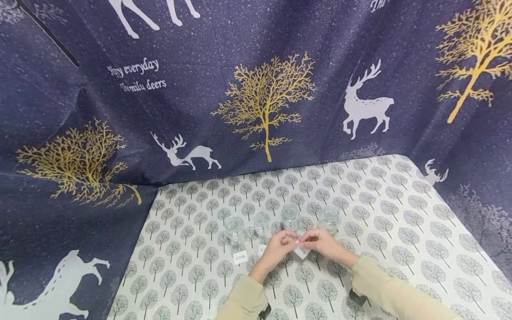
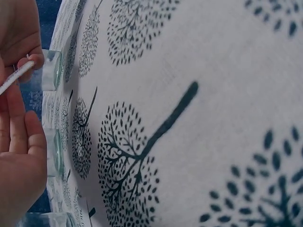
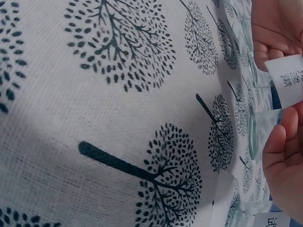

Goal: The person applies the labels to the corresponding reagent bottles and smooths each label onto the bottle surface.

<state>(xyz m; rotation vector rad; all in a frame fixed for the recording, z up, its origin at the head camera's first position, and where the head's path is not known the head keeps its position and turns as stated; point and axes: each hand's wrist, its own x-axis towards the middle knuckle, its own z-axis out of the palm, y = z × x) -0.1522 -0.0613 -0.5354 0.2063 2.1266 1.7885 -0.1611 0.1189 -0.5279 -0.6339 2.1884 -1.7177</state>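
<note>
Thumb and fingers of my left hand [image 1: 277, 247] pinch a small white paper label [image 1: 302, 251] at its upper part. My right hand [image 1: 323, 244] pinches the same label from the other side, the fingertips of both hands close together. Dark handwritten characters show on the label's face in the right wrist view, where the label [image 3: 288, 80] stands between the hands. Seen from the left wrist, the label [image 2: 18, 75] is nearly edge-on. The hands are above the table, in front of a clear glass jar [image 1: 290, 215] and another jar [image 1: 330, 215] partly hidden by the right hand.
On the left stand a wider glass jar [image 1: 235, 231] and a narrower one [image 1: 261, 226]. A written white label [image 1: 240, 257] lies before the first, and another label [image 1: 262, 249], partly covered by the left hand, before the second. A tree-print cloth [image 1: 180, 240] covers the table; a dark deer-print curtain [image 1: 248, 26] hangs behind.
</note>
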